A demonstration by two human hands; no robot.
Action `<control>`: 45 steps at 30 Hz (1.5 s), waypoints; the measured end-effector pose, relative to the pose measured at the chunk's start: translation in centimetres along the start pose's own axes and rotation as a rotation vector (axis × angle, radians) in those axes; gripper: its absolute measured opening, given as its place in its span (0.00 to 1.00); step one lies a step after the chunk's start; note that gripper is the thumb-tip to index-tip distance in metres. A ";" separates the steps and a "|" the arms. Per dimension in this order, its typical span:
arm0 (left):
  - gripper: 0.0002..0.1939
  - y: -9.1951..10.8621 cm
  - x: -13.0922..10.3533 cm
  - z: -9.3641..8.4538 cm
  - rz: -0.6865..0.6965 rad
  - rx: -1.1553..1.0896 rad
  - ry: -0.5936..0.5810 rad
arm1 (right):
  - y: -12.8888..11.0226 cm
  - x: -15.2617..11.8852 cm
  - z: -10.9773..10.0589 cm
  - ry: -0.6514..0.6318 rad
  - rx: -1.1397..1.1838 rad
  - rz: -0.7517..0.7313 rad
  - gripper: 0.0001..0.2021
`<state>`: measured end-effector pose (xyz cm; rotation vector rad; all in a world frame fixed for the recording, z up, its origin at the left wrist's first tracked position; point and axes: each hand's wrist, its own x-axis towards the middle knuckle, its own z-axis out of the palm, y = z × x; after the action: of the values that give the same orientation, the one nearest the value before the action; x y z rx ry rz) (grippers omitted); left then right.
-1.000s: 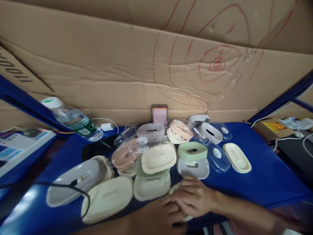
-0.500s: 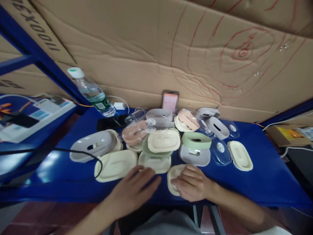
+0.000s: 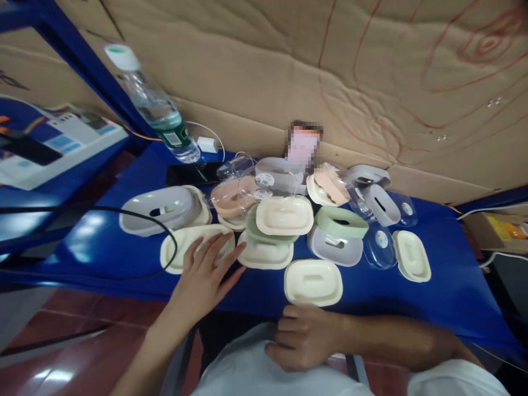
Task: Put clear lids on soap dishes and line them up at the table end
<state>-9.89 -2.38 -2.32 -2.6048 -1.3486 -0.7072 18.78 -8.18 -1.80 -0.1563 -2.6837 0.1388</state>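
And there's the bottle (image 3: 159, 113), white-capped, at the back left of the blue worktop (image 3: 454, 264), a white charger (image 3: 207, 144) just beside it! Centre back, a phone (image 3: 304, 147) stands before the cardboard (image 3: 239, 66) with its red scrawled rings, while a black cable (image 3: 82, 209) curls in from the left, red tiles (image 3: 70, 308) shining below!

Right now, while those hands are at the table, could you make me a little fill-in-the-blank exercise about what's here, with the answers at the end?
1. The left hand is spread over a rounded plastic lid coloured ____.
2. The pale green slotted oval piece overlaps another slotted plastic piece, which is ____.
3. The clear plastic bottle with a green label has a cap that is mainly ____.
4. The curved lines drawn on the brown cardboard are ____.

Missing words: cream; grey; white; red.
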 end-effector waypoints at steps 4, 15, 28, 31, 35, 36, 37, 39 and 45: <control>0.17 0.3 0.4 -0.2 0.045 -0.064 -0.039 | 0.0 -0.1 0.0 0.018 0.053 0.028 0.07; 0.07 1.8 0.5 -1.0 -0.067 -0.198 -0.011 | -0.2 0.2 0.4 0.060 0.017 0.071 0.07; 0.19 1.4 0.0 -0.5 -0.062 -0.145 0.037 | -0.3 -0.2 0.8 -0.020 -0.010 0.052 0.07; 0.19 2.3 1.5 -0.5 -0.068 -0.171 0.136 | -0.3 -0.2 0.6 -0.050 -0.001 0.048 0.08; 0.19 3.9 4.8 -0.6 -0.047 -0.156 0.181 | -0.3 -0.3 0.7 -0.054 -0.015 0.060 0.07; 0.19 4.2 5.5 -0.6 -0.047 -0.146 0.179 | -0.3 -0.3 0.8 -0.058 -0.020 0.063 0.06; 0.19 4.4 6.0 -0.5 -0.052 -0.140 0.176 | -0.4 -0.4 0.9 -0.063 -0.021 0.061 0.06; 0.18 4.7 6.6 -0.2 -0.067 -0.130 0.169 | -0.4 -0.6 1.1 -0.081 -0.011 0.046 0.06; 0.16 5.6 5.7 0.9 -0.079 -0.110 0.112 | -0.3 -0.7 1.0 -0.094 -0.010 0.038 0.07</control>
<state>-2.32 -1.20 0.03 -2.5611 -1.4244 -0.9498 18.91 -8.64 -2.93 -0.2086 -2.7766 0.1480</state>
